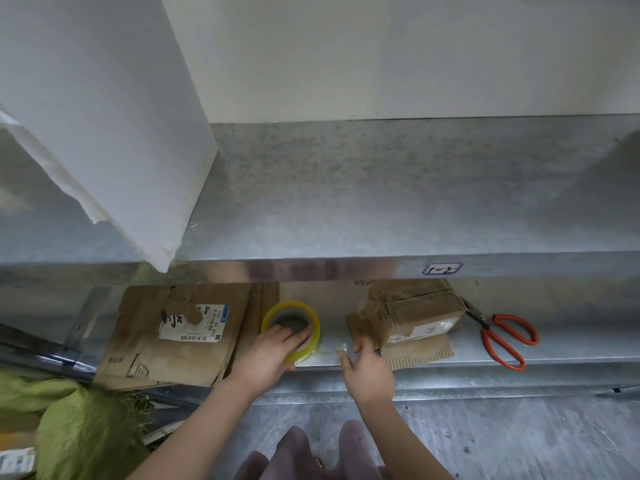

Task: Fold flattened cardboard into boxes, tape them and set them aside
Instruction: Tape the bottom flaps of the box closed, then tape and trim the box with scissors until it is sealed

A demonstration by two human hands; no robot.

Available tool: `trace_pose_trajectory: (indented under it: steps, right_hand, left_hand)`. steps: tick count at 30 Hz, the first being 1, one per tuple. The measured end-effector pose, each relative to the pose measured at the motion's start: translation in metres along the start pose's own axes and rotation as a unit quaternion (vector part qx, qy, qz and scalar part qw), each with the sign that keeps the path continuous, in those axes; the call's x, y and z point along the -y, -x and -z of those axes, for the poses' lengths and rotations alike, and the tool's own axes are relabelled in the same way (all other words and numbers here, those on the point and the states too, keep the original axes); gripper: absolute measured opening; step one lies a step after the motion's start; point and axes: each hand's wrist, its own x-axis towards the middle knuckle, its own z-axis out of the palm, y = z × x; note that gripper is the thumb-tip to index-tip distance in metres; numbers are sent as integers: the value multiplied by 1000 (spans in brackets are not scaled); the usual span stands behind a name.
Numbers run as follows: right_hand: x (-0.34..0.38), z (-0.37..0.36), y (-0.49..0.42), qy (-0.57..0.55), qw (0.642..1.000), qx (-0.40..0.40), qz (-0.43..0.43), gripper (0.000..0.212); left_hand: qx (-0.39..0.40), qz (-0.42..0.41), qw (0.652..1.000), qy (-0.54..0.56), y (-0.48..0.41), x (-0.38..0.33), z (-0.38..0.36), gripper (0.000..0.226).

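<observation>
Your left hand grips the tape roll. Your right hand lies beside the box; its grip cannot be determined.

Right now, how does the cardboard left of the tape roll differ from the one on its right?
The flattened cardboard lies flat, while the box is folded up and stands with height. The flattened cardboard covers more shelf than the box. Its barcode label faces up, whereas the box's white label sits on a side face. Both are worn brown cardboard on the lower metal shelf, either side of the tape roll.
</observation>
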Motion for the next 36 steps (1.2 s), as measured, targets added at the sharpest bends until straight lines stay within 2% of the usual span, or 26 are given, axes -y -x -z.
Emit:
trace_pose_trajectory:
  steps: [3,6,8,10,12,15,19,22,24,28,30,32,36]
  right_hand:
    - [1,6,6,41,998,10,46,26]
    - [-8,14,18,19,995,-7,93,19]
    - [-17,24,31,9,986,-48,160,14]
    - [-27,37,44,30,962,-105,252,12]
    - [-36,51,49,54,928,-168,328,19]
    - [-44,85,45,58,893,-223,386,33]
    - [-59,127,12,81,890,-249,374,42]
    - [-76,152,-16,109,902,-231,347,46]
    - [-88,166,-34,114,917,-193,329,49]
    - [-103,181,-60,49,941,-120,311,56]
    - [-103,188,-68,-6,956,-50,290,57]
    - [-105,187,-74,-35,960,12,278,57]
    - [-116,175,-74,-93,959,31,266,59]
  left_hand:
    - [0,8,1000,0,2,-3,1,81]
    - [-1,8,1000,-1,7,-8,2,83]
    - [-39,18,999,-5,10,-17,5,78]
    - [-108,26,994,-13,10,-36,9,66]
    - [-159,33,987,-5,5,-65,13,60]
    - [-221,26,975,29,-12,-114,23,54]
    - [-250,10,967,39,-43,-172,30,54]
    - [-259,58,964,14,-58,-202,34,55]
    - [-265,96,959,4,-63,-209,33,57]
    - [-240,161,957,30,-70,-202,19,63]
    - [-228,193,951,80,-72,-199,12,69]
    - [-207,222,937,174,-73,-198,6,69]
    - [-163,224,900,338,-68,-203,-7,63]
